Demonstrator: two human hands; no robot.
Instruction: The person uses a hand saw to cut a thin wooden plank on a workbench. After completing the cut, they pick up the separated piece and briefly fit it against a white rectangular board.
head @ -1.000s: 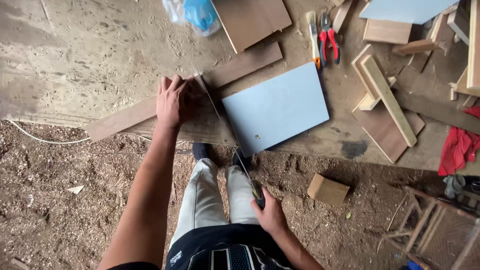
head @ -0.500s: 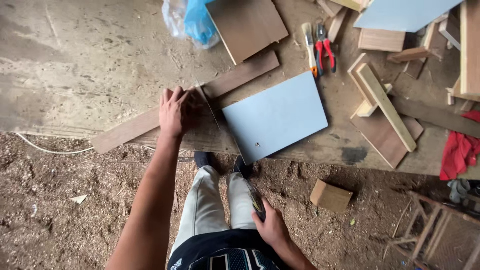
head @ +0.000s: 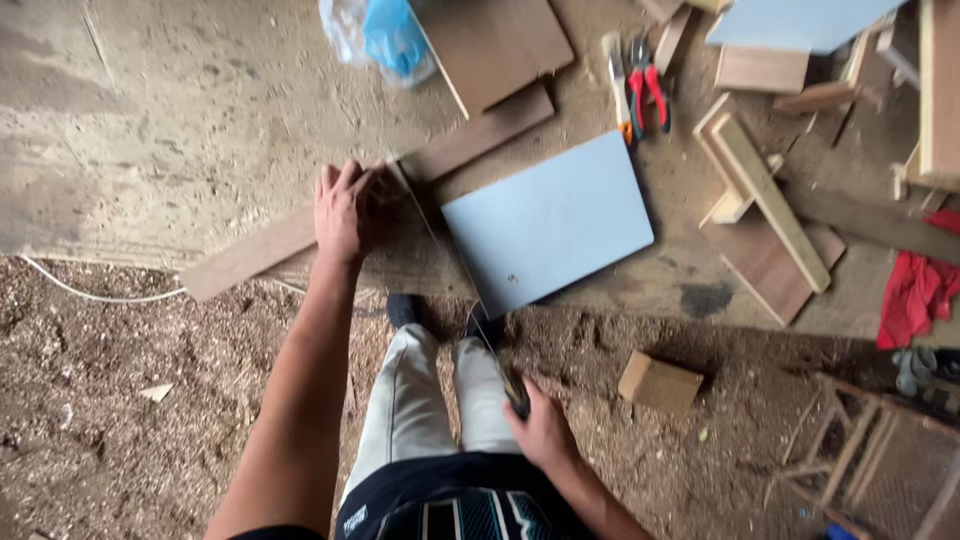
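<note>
Over a low concrete surface [head: 200, 120] in a workshop, seen from the head camera, a person saws a long wooden plank [head: 470, 140] that lies slantwise near the surface's near edge, above a floor of sawdust [head: 120, 400]. At the far edge, a clear plastic bag [head: 345, 30] holds something blue. Open concrete spreads to the left; the right side is crowded with a pale blue panel [head: 550, 220] just beside the plank, wood offcuts [head: 765, 200], red-handled pliers [head: 648, 90] and a red cloth [head: 915, 290]. A small wood block [head: 660, 383] lies on the sawdust, well apart. The left hand [head: 345, 210] presses flat on the plank, fingers spread, right by the cut. The right hand [head: 545, 430] is closed round the handle of a handsaw [head: 450, 250], whose thin blade runs up across the plank.
</note>
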